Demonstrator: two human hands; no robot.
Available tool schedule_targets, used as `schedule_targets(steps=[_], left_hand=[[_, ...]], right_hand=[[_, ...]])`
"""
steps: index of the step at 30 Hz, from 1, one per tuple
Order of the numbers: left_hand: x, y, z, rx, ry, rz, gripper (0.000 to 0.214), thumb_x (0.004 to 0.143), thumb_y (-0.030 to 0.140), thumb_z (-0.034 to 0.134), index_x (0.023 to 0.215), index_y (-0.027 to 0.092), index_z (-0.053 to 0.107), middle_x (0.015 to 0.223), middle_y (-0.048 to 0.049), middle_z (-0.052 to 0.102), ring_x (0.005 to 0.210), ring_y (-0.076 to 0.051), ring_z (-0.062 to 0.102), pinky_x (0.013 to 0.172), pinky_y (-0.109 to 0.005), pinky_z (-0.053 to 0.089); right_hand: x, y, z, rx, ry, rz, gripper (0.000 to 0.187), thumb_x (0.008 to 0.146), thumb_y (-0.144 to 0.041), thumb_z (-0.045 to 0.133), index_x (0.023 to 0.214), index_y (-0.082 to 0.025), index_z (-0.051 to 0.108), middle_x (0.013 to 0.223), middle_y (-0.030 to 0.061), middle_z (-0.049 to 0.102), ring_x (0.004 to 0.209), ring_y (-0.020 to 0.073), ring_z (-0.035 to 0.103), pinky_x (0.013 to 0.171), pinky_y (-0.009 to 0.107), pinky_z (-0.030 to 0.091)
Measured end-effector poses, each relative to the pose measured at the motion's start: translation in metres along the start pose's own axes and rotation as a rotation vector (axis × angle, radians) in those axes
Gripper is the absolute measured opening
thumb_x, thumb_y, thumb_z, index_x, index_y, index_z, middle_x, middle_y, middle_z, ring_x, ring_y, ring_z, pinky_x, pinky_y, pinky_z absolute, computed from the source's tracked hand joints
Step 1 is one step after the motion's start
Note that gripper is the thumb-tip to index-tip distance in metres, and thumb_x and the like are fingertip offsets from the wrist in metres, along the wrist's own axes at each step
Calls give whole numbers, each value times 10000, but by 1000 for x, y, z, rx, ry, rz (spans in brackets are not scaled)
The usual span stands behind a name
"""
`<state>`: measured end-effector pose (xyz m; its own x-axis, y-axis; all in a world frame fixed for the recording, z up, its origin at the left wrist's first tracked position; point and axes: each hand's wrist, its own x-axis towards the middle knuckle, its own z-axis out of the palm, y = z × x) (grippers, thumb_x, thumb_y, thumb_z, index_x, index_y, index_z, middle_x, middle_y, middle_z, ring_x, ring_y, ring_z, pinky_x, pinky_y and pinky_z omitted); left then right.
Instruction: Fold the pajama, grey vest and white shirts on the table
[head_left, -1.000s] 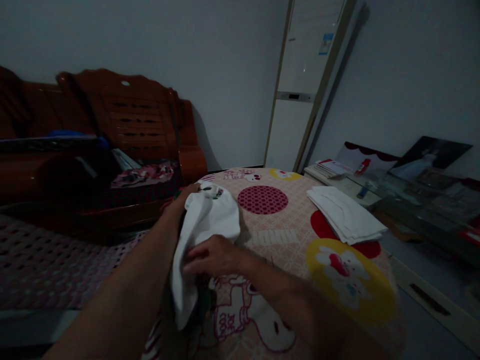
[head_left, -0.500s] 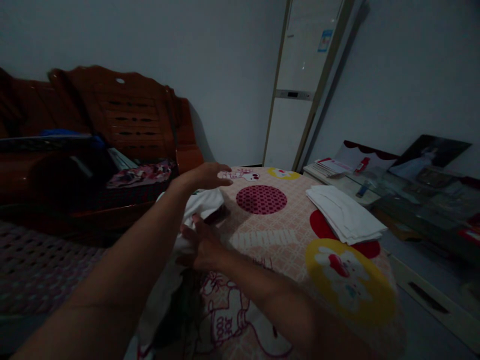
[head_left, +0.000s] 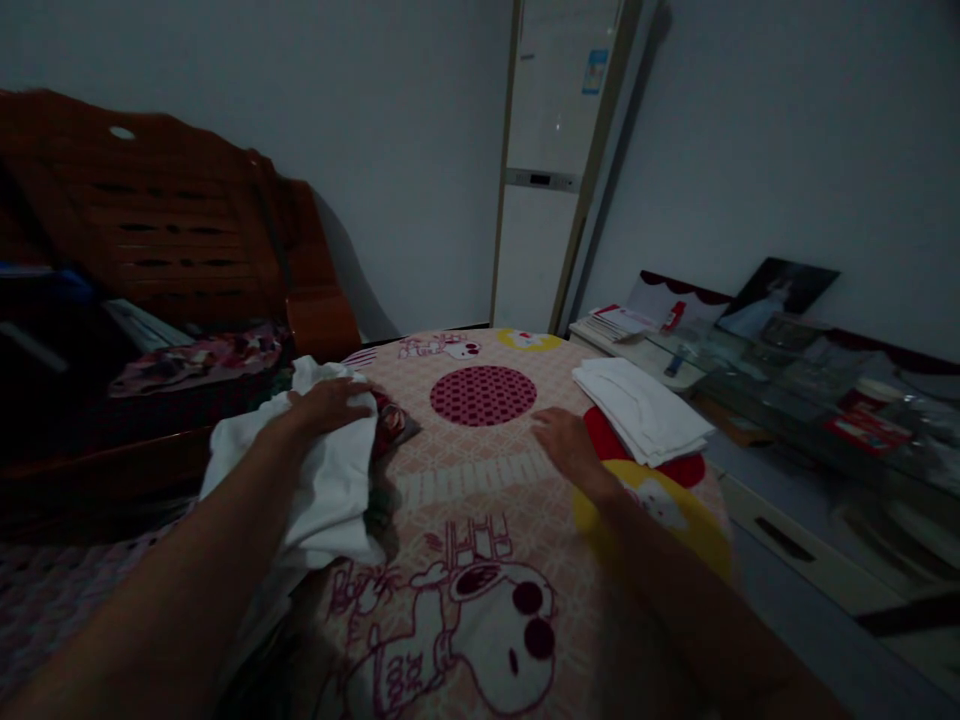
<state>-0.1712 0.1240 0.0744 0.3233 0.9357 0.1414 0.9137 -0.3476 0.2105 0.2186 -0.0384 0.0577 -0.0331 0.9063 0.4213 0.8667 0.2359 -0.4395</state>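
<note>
My left hand [head_left: 330, 405] lies on top of a rumpled white cloth garment [head_left: 322, 510] at the table's left edge, its fingers stretched out over the fabric. Under and beside the white cloth shows a dark patterned cloth [head_left: 391, 425] with red and green parts. My right hand [head_left: 564, 440] is over the right half of the table with nothing in it, its fingers extended and slightly curved. Just to the right of it, a folded white cloth stack [head_left: 637, 405] rests on the table.
A pink tablecloth [head_left: 480, 480] with cartoon dogs covers the round table. At the left stands a wooden bench [head_left: 172, 220] with fabric on its seat. A glass-topped cabinet [head_left: 780, 385] with small items is at the right, and a tall white air conditioner [head_left: 536, 240] stands behind.
My right hand has left the white garment and moved right, towards the folded stack. My left hand has come down onto the garment, which is now spread wider. The view has turned slightly right.
</note>
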Motion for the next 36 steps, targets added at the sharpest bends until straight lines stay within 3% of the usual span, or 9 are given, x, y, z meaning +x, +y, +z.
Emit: schedule_targets(steps=[5, 7, 9, 13, 20, 26, 30, 34, 36], left_hand=[[-1, 50, -18, 111, -18, -65, 441, 856, 347, 627, 1269, 194, 614, 1491, -174, 452, 1325, -431, 448, 1025, -720, 313], [0, 81, -22, 93, -19, -14, 449, 865, 348, 614, 1285, 191, 608, 1507, -178, 432, 1339, -401, 457, 1057, -615, 376], [0, 111, -20, 45, -19, 182, 465, 879, 338, 580, 1322, 197, 585, 1502, -149, 452, 1360, -311, 461, 1119, -462, 371], [-6, 153, -4, -40, -62, 440, 447, 875, 329, 561, 1304, 210, 600, 1438, -95, 541, 1334, -234, 498, 1128, -357, 367], [-11, 173, 7, -105, -45, 530, 402, 880, 303, 550, 1271, 235, 616, 1336, -73, 628, 1264, -224, 556, 1091, -379, 407], [-17, 174, 11, -139, -32, 520, 393, 876, 280, 544, 1258, 215, 613, 1330, -84, 631, 1259, -238, 559, 1090, -390, 415], [-23, 183, 14, -246, 42, 577, 496, 880, 271, 530, 1372, 213, 513, 1409, -105, 564, 1315, -241, 511, 1113, -423, 390], [-25, 204, 13, -323, 71, 693, 659, 857, 270, 561, 1483, 256, 353, 1547, -101, 397, 1437, -244, 352, 1125, -434, 374], [-25, 211, 12, -316, 75, 677, 554, 876, 288, 541, 1418, 254, 435, 1501, -100, 456, 1405, -252, 396, 1093, -424, 404]], right_hand=[[2, 89, -64, -506, 298, 448, 361, 889, -238, 489, 1150, -40, 642, 1119, 240, 652, 1099, 321, 563, 970, 433, 399], [-1, 106, -74, -613, 270, 525, 337, 879, -214, 483, 1101, -27, 654, 1111, 261, 638, 1099, 336, 559, 952, 427, 399], [-2, 115, -79, -679, 209, 568, 317, 877, -152, 442, 1043, -13, 674, 1083, 275, 640, 1077, 335, 577, 920, 411, 414], [0, 122, -85, -740, 97, 580, 345, 887, -96, 392, 1013, 26, 689, 1035, 283, 665, 1010, 324, 625, 860, 386, 445], [2, 121, -93, -759, 22, 539, 299, 916, -210, 484, 1029, -24, 690, 1061, 248, 681, 1020, 301, 637, 839, 356, 455], [7, 113, -93, -729, 66, 575, 283, 868, -105, 462, 1011, -24, 692, 1074, 260, 675, 1026, 309, 637, 830, 360, 454], [14, 63, -86, -443, 252, 527, 202, 798, -130, 517, 839, -85, 709, 904, 189, 704, 901, 271, 647, 770, 337, 464], [14, -11, -74, 466, 140, 104, 164, 767, -305, 591, 762, -162, 670, 696, 18, 665, 660, 165, 595, 623, 271, 463], [14, -31, -69, 699, 154, 37, 178, 732, -346, 638, 738, -169, 651, 677, -5, 647, 624, 136, 573, 607, 255, 462]])
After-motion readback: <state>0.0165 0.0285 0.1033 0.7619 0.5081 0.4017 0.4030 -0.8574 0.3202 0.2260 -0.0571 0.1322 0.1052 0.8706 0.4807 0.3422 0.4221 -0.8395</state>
